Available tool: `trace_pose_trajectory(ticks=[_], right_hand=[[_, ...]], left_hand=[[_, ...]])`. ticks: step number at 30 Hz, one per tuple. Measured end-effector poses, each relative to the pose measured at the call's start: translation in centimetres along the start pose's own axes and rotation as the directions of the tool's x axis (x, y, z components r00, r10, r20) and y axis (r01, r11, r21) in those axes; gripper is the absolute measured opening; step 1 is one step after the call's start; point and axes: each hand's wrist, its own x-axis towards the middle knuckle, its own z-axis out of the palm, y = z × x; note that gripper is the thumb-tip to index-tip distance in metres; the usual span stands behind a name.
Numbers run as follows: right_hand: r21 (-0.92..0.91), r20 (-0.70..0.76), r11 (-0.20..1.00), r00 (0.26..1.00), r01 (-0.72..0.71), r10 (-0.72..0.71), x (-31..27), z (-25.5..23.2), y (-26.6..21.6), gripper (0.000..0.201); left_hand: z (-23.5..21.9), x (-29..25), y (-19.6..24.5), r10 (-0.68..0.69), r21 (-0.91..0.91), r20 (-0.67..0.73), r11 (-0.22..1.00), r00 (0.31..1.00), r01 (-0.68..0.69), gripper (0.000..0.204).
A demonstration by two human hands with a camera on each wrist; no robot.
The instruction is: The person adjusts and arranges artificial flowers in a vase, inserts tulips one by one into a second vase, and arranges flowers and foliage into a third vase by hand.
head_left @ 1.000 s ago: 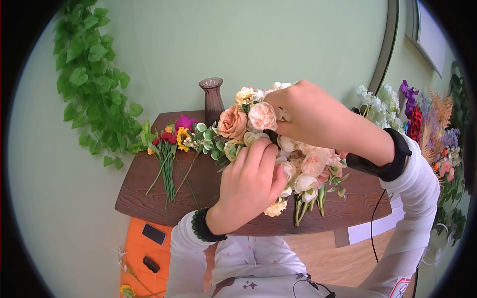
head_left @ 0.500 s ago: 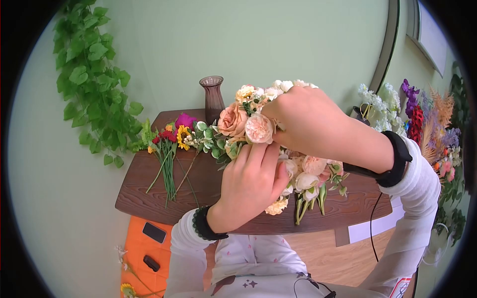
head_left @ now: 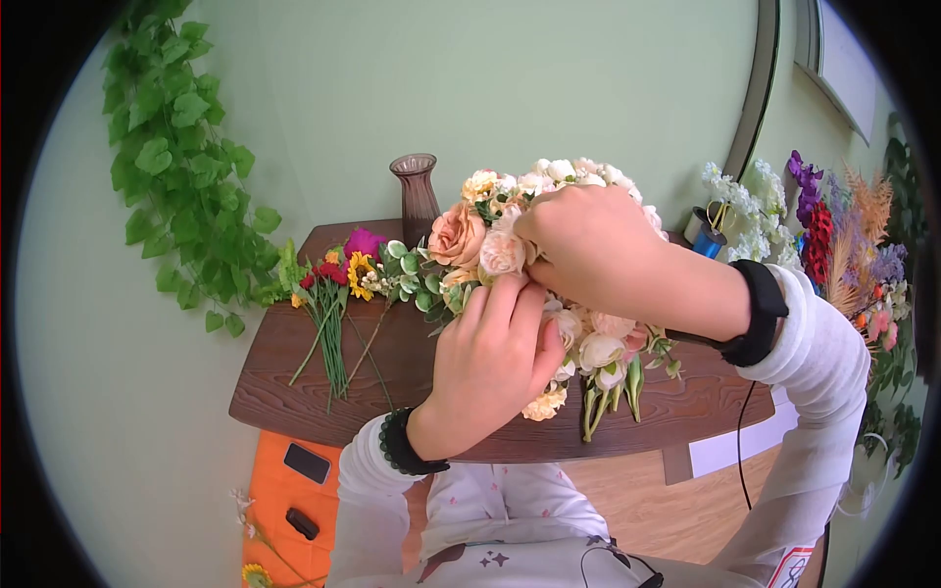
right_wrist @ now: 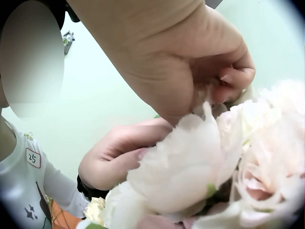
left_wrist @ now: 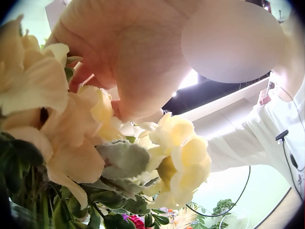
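Plainly, the bouquet's (head_left: 601, 355) stems (head_left: 590, 416) point to the table's (head_left: 696, 407) near edge, right hand (head_left: 598, 240) pinching blossoms (head_left: 503, 252), left hand's (head_left: 490, 358) grip unclear.

The table (head_left: 274, 392) crosses mid-frame; flowers (head_left: 331, 312) lie left of centre, a vase (head_left: 418, 198) stands upper centre, a bouquet (head_left: 598, 351) covers the middle.
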Motion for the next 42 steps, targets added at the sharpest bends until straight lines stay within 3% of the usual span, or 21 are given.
trace_pose_trajectory(ticks=[4, 6, 8, 10, 12, 18, 25, 27, 28, 32, 34, 36, 37, 39, 42], right_hand=[[0.185, -0.096, 0.981, 0.994, 0.063, -0.045, -0.7, -0.6, -0.1, 0.017], [0.300, -0.243, 0.924, 0.956, 0.237, -0.166, -1.1, -0.7, 0.0, 0.019], [0.280, -0.230, 0.923, 0.952, 0.264, -0.202, -1.2, -0.8, 0.0, 0.018], [0.262, -0.216, 0.921, 0.948, 0.287, -0.234, -1.3, -0.7, 0.1, 0.017], [0.147, -0.274, 0.938, 0.924, 0.314, -0.267, -0.9, 0.0, 0.3, 0.011], [0.031, -0.209, 0.974, 0.954, 0.226, -0.215, -0.4, 0.8, 0.5, 0.008], [0.053, -0.157, 0.969, 0.960, 0.243, -0.232, -0.3, 0.9, 0.5, 0.007], [0.053, 0.031, 0.982, 0.983, 0.182, -0.183, -0.3, 0.4, 0.3, 0.013], [0.053, 0.031, 0.982, 0.983, 0.180, -0.182, -0.5, 0.3, 0.3, 0.013], [0.099, -0.061, 0.983, 0.987, 0.153, -0.148, -0.9, 0.8, 0.7, 0.007], [0.118, -0.118, 0.979, 0.982, 0.164, -0.150, -1.1, 0.8, 1.0, 0.007], [0.302, -0.163, 0.939, 0.979, 0.165, -0.120, -1.6, 0.2, 1.0, 0.009], [0.302, -0.164, 0.939, 0.979, 0.167, -0.121, -1.8, 0.3, 1.1, 0.009], [0.327, -0.372, 0.906, 0.918, 0.268, -0.137, -2.2, 0.7, 1.2, 0.010], [0.359, -0.313, 0.915, 0.947, 0.184, -0.068, -3.1, -0.2, 0.9, 0.013]], left_hand=[[-0.1, 0.0, 0.0, 0.002, -0.001, -0.005, 1.000, 1.000, -0.002, 0.025], [-0.3, 0.0, 0.2, -0.029, -0.016, 0.025, 0.999, 0.999, 0.029, 0.027], [-0.3, 0.0, 0.3, -0.057, -0.033, 0.058, 0.998, 0.997, 0.059, 0.030], [-0.1, 0.0, 0.1, 0.014, 0.023, 0.004, 1.000, 1.000, -0.014, 0.028], [-0.1, -0.1, 0.1, 0.011, 0.013, 0.006, 1.000, 1.000, -0.011, 0.028], [-0.2, -0.3, 0.0, -0.005, -0.009, 0.004, 1.000, 1.000, 0.005, 0.029], [-0.4, -0.4, 0.1, -0.017, 0.006, 0.014, 1.000, 1.000, 0.017, 0.029], [-0.4, -0.5, 0.1, -0.009, -0.004, 0.005, 1.000, 1.000, 0.009, 0.030], [-0.4, -0.5, 0.1, 0.000, -0.015, -0.003, 1.000, 1.000, 0.000, 0.030], [-1.1, -1.0, -0.2, 0.002, -0.003, -0.001, 1.000, 1.000, -0.002, 0.030], [-1.4, -1.5, -0.5, -0.045, -0.100, -0.021, 0.994, 0.999, 0.043, 0.028], [-1.8, -1.9, -1.0, -0.029, -0.087, -0.029, 0.996, 0.999, 0.026, 0.028], [-2.0, -2.1, -1.2, -0.013, -0.075, -0.036, 0.997, 0.999, 0.010, 0.027], [-2.7, -2.1, -1.4, -0.002, -0.057, -0.061, 0.998, 0.998, -0.002, 0.026], [-3.3, -2.2, -2.0, -0.002, -0.011, -0.130, 1.000, 0.992, 0.000, 0.025]])
